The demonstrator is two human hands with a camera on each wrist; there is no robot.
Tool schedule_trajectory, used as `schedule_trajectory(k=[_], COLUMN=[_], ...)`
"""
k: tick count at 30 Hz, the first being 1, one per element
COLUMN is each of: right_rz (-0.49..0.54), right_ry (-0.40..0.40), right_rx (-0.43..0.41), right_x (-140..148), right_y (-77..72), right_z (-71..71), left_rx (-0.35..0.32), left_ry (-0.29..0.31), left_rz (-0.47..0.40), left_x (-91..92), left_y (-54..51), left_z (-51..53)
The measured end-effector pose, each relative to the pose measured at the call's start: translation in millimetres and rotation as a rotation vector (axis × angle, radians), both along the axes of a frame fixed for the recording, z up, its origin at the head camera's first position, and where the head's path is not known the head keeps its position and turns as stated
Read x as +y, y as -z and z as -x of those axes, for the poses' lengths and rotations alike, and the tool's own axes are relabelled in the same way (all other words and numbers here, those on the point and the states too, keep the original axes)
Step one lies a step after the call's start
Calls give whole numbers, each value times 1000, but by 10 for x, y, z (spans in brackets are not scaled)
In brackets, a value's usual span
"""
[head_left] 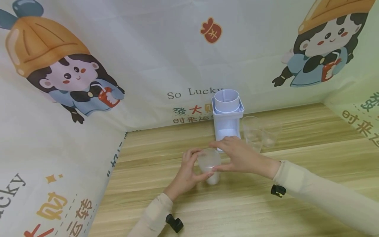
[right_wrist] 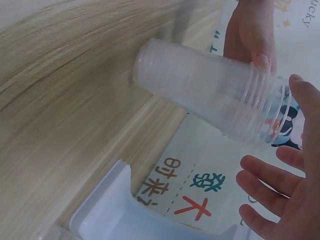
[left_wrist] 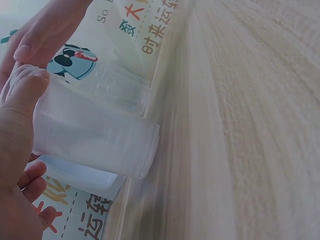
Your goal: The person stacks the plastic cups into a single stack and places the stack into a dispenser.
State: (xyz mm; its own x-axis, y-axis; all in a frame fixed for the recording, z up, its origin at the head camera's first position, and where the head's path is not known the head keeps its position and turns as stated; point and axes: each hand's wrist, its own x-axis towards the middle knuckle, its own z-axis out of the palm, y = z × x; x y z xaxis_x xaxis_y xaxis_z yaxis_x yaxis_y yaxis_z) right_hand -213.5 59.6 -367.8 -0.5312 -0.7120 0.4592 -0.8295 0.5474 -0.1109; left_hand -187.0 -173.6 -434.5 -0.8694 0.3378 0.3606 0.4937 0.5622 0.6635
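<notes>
Left hand (head_left: 186,171) grips a stack of clear plastic cups (head_left: 209,160) near the rims, its thumb laid over the lip. Right hand (head_left: 238,154) is beside the same rims with fingers spread and loosely bent, clasping nothing — whether its thumb tip touches the lip, I cannot tell. The stack is roughly upright, mouths up, low over the bench (head_left: 165,154) in front of a pale blue stand (head_left: 227,123); whether its base touches the wood is unclear. A round tube (head_left: 226,102) sits in the top of that stand. More clear cups (head_left: 252,133) are just to the right of the stand — their outlines are faint. Behind everything is a printed cloth (head_left: 165,49) with cartoon figures and lettering.
</notes>
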Motion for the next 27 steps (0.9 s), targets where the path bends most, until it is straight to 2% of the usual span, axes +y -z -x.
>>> schedule_trajectory(k=[6, 14, 21, 27], right_rz=[30, 39, 43, 47], right_ry=[20, 62, 133, 169], right_rx=[-41, -45, -131, -101], right_x=[93, 255, 459, 646], right_y=[2, 49, 99, 137], right_z=[-26, -52, -87, -97], left_rx=[3, -3, -25, -20], left_ry=[-7, -11, -19, -28], left_rz=[5, 6, 4, 4], left_x=[-5, 19, 22, 16], left_y=[-13, -39, -29, -19], left_z=[-5, -22, -11, -10])
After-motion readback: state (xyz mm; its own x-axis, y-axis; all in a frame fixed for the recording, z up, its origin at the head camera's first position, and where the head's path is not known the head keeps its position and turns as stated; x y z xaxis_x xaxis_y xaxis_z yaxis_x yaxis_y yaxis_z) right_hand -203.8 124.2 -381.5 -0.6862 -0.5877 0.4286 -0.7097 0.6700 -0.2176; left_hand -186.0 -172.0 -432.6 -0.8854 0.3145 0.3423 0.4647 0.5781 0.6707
